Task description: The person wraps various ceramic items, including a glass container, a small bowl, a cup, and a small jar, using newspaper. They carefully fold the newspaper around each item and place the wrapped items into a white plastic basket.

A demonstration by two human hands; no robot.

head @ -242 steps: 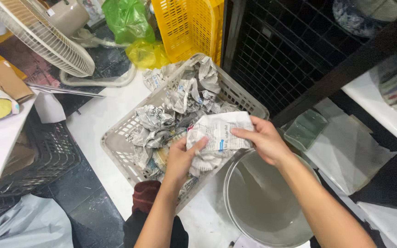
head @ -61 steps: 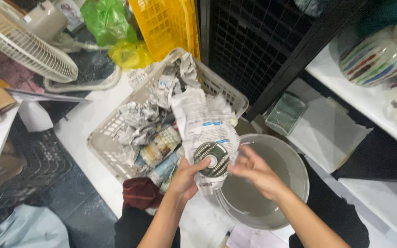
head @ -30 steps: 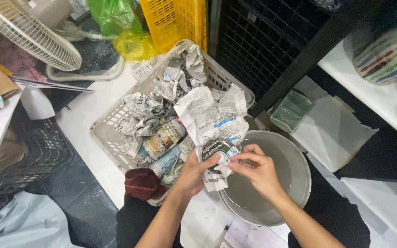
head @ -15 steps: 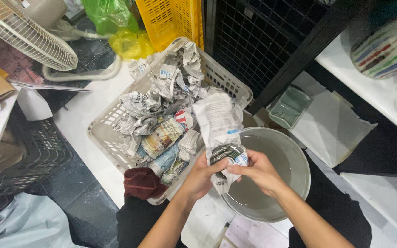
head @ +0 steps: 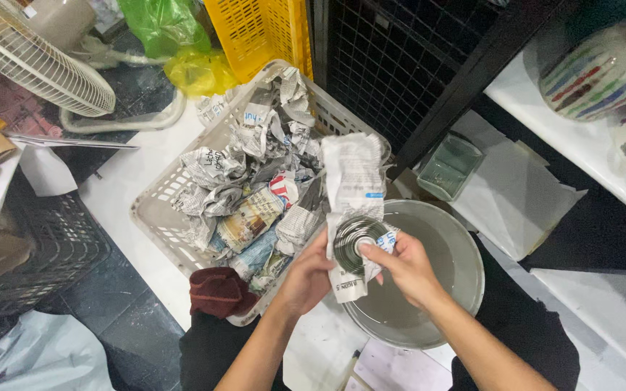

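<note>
Unwrapping: left hand (head: 311, 271) grips the newspaper sheet (head: 354, 181) from beneath, right hand (head: 406, 266) pinches paper at the rim of the round striped dish (head: 357, 242). Judgement: support dish underneath, peel slowly. Dish sits between both hands, above the grey basin (head: 465, 253), beside the basket (head: 155, 210)

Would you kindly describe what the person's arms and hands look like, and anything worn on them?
Both forearms are bare as far as the frame shows: no sleeves, gloves or watch. The left hand and right hand show no rings that I can make out; fingernails look short and unpainted.
</note>
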